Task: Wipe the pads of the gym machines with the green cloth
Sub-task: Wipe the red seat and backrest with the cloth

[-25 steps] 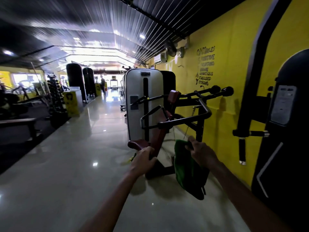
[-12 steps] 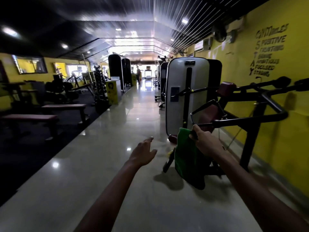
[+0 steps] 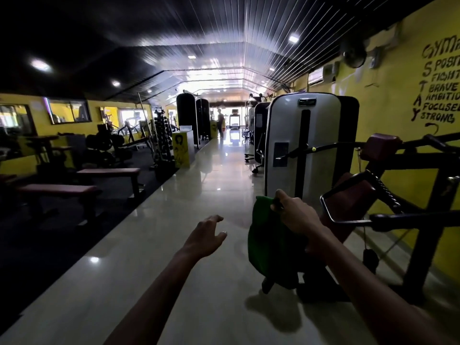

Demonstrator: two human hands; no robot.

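Head view, change: the left hand (image 3: 207, 234) has been lifted off the maroon seat pad it gripped a second ago and is held over the floor (image 3: 154, 245), fingers loosely spread, nothing held.
Right hand (image 3: 293, 215): fingers are clamped on the green cloth (image 3: 267, 242), which hangs beside the machine (image 3: 398, 215).
Hidden: the seat pad is covered by cloth and arm; the back pad (image 3: 348, 192) is partly seen.
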